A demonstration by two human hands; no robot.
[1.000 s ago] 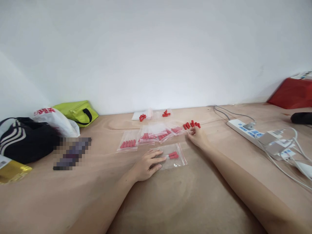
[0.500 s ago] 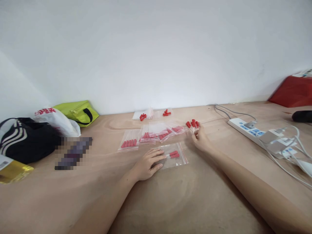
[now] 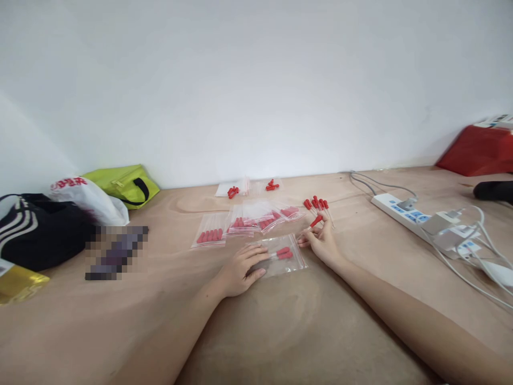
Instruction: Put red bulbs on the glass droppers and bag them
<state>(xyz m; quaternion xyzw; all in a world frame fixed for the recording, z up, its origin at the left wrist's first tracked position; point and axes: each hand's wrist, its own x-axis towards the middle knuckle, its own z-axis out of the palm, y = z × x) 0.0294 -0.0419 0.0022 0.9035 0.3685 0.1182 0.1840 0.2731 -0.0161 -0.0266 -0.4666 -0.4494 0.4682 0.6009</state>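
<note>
My left hand (image 3: 245, 267) lies flat with fingers stretched over the left part of a clear zip bag (image 3: 295, 262), pressing it to the table. Inside that bag are droppers with red rubber bulbs (image 3: 285, 252); their stems run under my fingers. At the bag's right, open-looking edge, my right hand (image 3: 320, 241) pinches one dropper (image 3: 316, 221), its red bulb pointing up and right and its stem tip hidden by the fingers. Just behind that hand, several loose droppers (image 3: 315, 202) lie fanned out on the table.
Filled zip bags (image 3: 210, 235) overlap behind my left hand, with small heaps of red bulbs (image 3: 272, 185) near the wall. A power strip (image 3: 401, 214) with chargers and cables lies right. Left stand a green bag (image 3: 124, 182), a white plastic bag (image 3: 92, 200) and a black bag (image 3: 48, 230).
My right hand has moved from the loose droppers towards the bag's right edge, bringing one dropper with it. The other droppers stay behind. My left hand keeps its place on the bag.
</note>
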